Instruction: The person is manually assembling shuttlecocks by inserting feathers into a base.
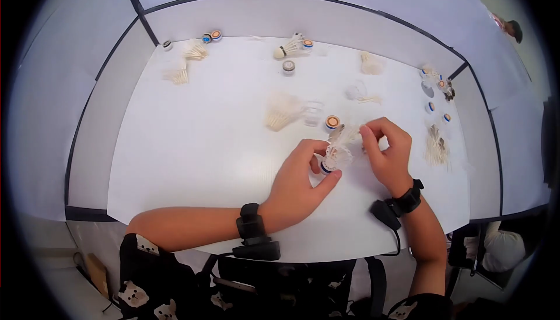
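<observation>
Shuttlecock [337,158], one, part-built: blue-banded base below, pale openwork skirt above; located just over the near half of the white table [186,145], right of its middle, between the two hands. Left hand [303,180]: clamped on the shuttlecock, thumb at the near side of the base, fingers curled about its left side. Right hand [386,151]: thumb and forefinger drawn together beside a feather [349,134] at the skirt's far side; whether they pinch it cannot be told. Step in hand, as judged: fitting or straightening feathers on the skirt. Next move, as judged: calls for the left hand to keep the base steady while the right seats the feather at the proper lean, lightly, since the skirt looks flimsy and could be pushed out of shape. Orientation: long axis tilted, not plumb; base toward the wearer and slightly left, open end away and slightly right; exact lean blurred. Nearby stock: loose cork [332,123], orange-topped, just beyond the shuttlecock; clear rings [313,113], to the left of that cork; feather fan [282,113], quills toward the wearer; feather pile [436,147], at the table's right side, well apart from the work.
</observation>
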Tool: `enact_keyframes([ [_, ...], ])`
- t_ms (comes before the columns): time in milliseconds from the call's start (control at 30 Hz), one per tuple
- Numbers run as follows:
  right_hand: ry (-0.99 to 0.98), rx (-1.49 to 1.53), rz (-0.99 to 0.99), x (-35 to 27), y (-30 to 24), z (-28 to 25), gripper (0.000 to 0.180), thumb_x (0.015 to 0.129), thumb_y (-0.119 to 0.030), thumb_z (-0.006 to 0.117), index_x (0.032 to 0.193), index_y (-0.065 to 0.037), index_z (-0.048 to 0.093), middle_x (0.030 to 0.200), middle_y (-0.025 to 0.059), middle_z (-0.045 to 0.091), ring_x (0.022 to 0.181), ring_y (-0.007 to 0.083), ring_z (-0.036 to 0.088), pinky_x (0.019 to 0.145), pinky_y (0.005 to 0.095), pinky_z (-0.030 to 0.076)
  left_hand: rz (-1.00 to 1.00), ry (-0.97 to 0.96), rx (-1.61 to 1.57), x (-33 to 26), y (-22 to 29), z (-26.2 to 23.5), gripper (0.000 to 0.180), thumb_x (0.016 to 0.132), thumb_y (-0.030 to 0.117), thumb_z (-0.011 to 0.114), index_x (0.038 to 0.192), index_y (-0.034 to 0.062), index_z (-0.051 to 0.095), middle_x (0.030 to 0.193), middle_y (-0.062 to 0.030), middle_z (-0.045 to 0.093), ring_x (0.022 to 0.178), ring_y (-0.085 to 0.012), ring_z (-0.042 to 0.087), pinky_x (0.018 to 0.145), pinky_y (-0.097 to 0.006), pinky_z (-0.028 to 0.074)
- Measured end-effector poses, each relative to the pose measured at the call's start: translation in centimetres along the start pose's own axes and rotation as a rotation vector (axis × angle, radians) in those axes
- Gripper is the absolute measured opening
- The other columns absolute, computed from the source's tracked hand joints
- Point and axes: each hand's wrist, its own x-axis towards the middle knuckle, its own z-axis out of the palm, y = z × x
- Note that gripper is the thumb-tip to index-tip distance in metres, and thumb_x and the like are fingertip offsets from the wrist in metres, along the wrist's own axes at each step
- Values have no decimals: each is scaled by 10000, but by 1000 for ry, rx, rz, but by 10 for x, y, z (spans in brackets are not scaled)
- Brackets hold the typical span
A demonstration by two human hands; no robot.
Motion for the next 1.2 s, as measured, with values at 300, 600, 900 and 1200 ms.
enact_keyframes([
  [300, -118, 33, 41, -5, 19, -18, 51, 910, -6, 651, 958, 0, 668, 795, 70, 656, 687, 146, 619, 645, 278, 489, 1, 57, 58, 1, -5, -3, 388, 827, 104, 783, 1135, 52, 552, 980, -18, 602, 849, -133, 480, 763, -287, 402],
  [600, -289, -142, -131, -2, 20, -16, 483, 701, 50, 568, 1164, -56, 651, 1235, 151, 566, 1171, 356, 514, 923, 413, 497, -42, 67, 128, -1, -3, -4, 356, 848, 54, 735, 1136, 45, 526, 1020, -20, 602, 908, -121, 487, 838, -283, 414],
  [900, -324, -204, -179, -7, 24, -7, 199, 821, -24, 700, 1001, -50, 620, 1226, 156, 566, 1183, 376, 511, 985, 443, 465, -45, -42, -23, 1, -4, -6, 317, 868, -24, 635, 1148, 23, 493, 1079, -44, 527, 1029, -133, 496, 970, -278, 398],
  [1200, -256, -179, -238, -9, 22, 0, 198, 855, 16, 708, 980, -39, 565, 1170, 136, 575, 1121, 353, 537, 935, 420, 479, 12, -48, 42, 1, -9, -7, 357, 880, 55, 665, 1209, 5, 538, 1094, -144, 605, 987, -252, 596, 902, -358, 491],
])
